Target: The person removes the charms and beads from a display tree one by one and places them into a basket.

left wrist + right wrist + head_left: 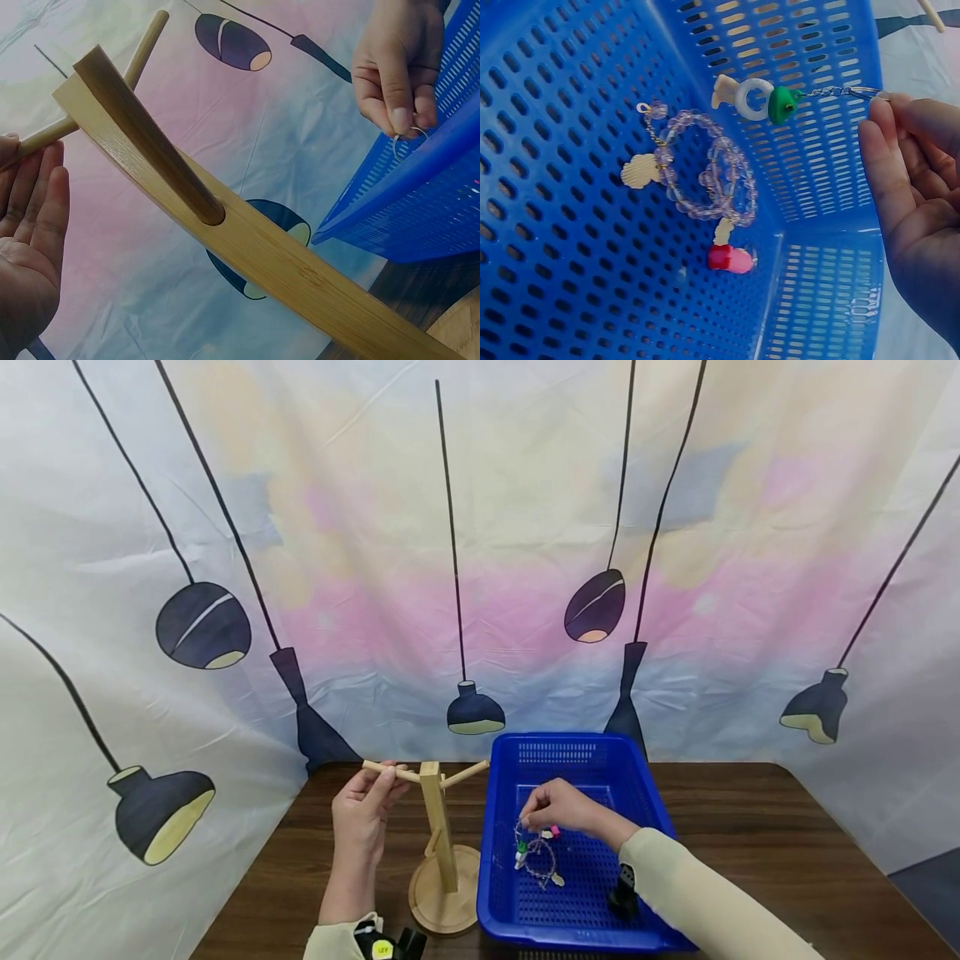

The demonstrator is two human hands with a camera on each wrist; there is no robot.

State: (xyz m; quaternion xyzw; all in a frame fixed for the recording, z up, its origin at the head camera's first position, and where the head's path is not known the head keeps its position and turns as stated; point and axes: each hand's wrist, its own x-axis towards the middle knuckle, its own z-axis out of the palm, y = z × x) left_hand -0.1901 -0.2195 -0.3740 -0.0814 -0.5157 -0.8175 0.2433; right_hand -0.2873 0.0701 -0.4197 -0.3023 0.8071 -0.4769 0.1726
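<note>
My left hand (pixel 358 814) pinches one upper peg (pixel 46 138) of a wooden stand (pixel 441 835), thumb on top and fingers beneath. The stand has an upright post, several round pegs and a round base. Over the blue basket, my right hand (pixel 566 806) pinches the metal ring of a keychain (pixel 783 105). From its short chain dangles a charm with a green part, a white ring and a beige end. Lower in the basket lie clear, pinkish beaded bracelets (pixel 676 204) with cream shell-like charms (pixel 639 172), and a red-and-pink piece (pixel 730 259).
The blue perforated basket (pixel 486 868) stands just right of the wooden stand on a dark wood table (pixel 757 852). Behind the table hangs a cloth backdrop (pixel 525 527) printed with lamps. A black camera is strapped to each wrist.
</note>
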